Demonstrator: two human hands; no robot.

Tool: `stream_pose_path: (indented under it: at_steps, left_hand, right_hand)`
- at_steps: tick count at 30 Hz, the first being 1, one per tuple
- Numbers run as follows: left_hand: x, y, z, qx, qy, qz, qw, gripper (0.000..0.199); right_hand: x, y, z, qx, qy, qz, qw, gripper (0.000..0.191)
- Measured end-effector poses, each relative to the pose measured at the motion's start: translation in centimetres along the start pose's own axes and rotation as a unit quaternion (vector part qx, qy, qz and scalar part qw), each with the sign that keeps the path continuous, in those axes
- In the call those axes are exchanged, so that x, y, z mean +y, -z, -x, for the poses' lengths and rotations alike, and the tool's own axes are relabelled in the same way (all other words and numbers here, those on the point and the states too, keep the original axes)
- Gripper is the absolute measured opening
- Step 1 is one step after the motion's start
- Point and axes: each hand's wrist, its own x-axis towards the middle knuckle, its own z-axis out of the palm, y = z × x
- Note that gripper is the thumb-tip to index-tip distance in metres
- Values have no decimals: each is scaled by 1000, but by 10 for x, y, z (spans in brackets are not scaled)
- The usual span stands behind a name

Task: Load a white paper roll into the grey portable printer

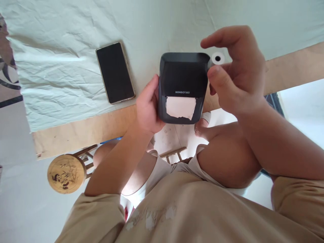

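The left hand (149,109) is gripping a closed black printer (184,76) over the counter's edge (83,131); ragged white paper (180,107) is showing at its slot. The right hand (241,74) is hovering open alongside, contact unclear. A white roll (214,55) is lying outside.

Prob. home rm: cloth-covered table (76,20), wooden stool (66,173).
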Motion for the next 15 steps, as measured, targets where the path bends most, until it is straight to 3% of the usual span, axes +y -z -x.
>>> stream_pose_path:
  at_steps: [4,9,12,15]
  left_hand:
    - [-8,6,-4,43,-11,9,999,31]
    - [-11,8,-5,72,-15,-10,997,27]
    - [-7,1,-4,61,-19,-12,998,28]
    - [-3,-8,-2,28,-21,4,999,40]
  right_hand:
    - [-2,-1,-2,-71,25,10,997,45]
    - [-1,1,-3,-91,55,2,994,62]
    - [-4,2,-1,-61,51,17,997,62]
    - [-12,1,1,42,45,51,997,44]
